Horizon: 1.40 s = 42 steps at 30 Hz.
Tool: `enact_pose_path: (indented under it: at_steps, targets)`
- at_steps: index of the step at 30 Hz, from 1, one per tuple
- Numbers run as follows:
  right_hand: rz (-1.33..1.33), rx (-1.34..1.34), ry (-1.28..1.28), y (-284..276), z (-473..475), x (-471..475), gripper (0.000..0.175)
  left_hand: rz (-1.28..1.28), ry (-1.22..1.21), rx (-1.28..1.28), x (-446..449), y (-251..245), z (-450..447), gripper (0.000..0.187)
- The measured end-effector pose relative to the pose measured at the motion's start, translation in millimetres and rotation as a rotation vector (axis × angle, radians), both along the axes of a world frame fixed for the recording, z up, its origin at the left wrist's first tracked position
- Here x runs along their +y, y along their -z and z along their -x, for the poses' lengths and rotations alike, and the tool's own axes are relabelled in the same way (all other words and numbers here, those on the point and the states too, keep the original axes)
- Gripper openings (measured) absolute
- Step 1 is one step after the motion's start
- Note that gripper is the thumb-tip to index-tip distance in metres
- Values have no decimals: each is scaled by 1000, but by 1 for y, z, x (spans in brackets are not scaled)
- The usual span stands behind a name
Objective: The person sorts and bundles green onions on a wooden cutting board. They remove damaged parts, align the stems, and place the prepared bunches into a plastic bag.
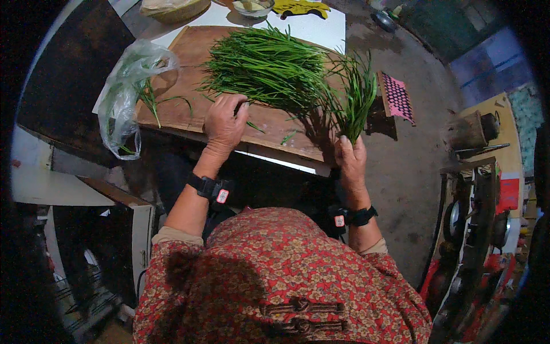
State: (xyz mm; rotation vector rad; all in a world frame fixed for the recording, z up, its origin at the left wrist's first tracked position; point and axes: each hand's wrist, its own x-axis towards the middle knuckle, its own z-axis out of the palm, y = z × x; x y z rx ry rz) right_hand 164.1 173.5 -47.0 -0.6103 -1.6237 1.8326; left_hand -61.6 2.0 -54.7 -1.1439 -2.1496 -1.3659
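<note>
My right hand (pixel 351 159) grips a bunch of long green leaves, likely garlic chives (pixel 355 96), by its lower end. The bunch stands roughly upright past the right side of the wooden board (pixel 184 92). A large pile of the same chives (pixel 266 69) lies across the board. Close to the pile's near left edge is my left hand (pixel 227 120), curled over the board with its thumb near the forefinger. Its fingertips are partly hidden, so whether it pinches anything does not show. A few cut bits (pixel 288 136) lie along the board's front.
At the board's left, a clear plastic bag (pixel 124 94) holds some green leaves, and loose stalks (pixel 152 103) lie beside it. Behind are a glass bowl (pixel 253 9), yellow-and-black gloves (pixel 300 7) and a basket (pixel 176 10). A small stool with a pink patterned cover (pixel 397 96) stands right.
</note>
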Motion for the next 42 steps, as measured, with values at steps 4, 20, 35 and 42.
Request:
enact_pose_path:
  at_steps: [4, 20, 35, 42]
  targets:
    - [125, -36, 107, -25, -4, 9, 9, -12, 3, -2, -1, 2, 1, 12]
    - [-616, 154, -95, -133, 117, 36, 8, 4, -14, 40, -5, 1, 3, 9]
    - [-1275, -680, -185, -104, 135, 36, 41, 62, -28, 41, -4, 2, 3, 11]
    - [-1233, -544, -5, -75, 75, 38, 36, 21, -23, 59, -3, 1, 3, 12]
